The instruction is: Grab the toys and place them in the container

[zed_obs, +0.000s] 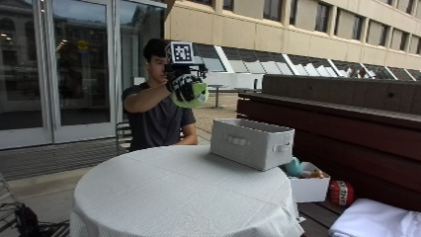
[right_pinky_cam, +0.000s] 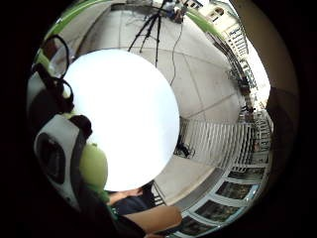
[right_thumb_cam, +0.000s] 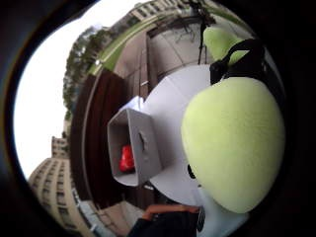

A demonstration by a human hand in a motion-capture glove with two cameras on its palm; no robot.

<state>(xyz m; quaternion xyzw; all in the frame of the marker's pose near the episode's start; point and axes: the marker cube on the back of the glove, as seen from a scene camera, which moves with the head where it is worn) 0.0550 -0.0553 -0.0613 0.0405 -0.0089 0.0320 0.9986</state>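
High above the worktop (zed_obs: 178,197), the right hand (zed_obs: 184,85) had its fingers curled round a green toy (zed_obs: 194,98); the container (zed_obs: 251,142) sat near the edge.

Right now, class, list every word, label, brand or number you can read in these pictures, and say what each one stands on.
No text can be read for certain.
Red round thing beside the bench: dark marks on a white patch, too blurred to read.
Grey container on the table: no writing shows.
Green toy held by the gloved right hand: no writing shows.
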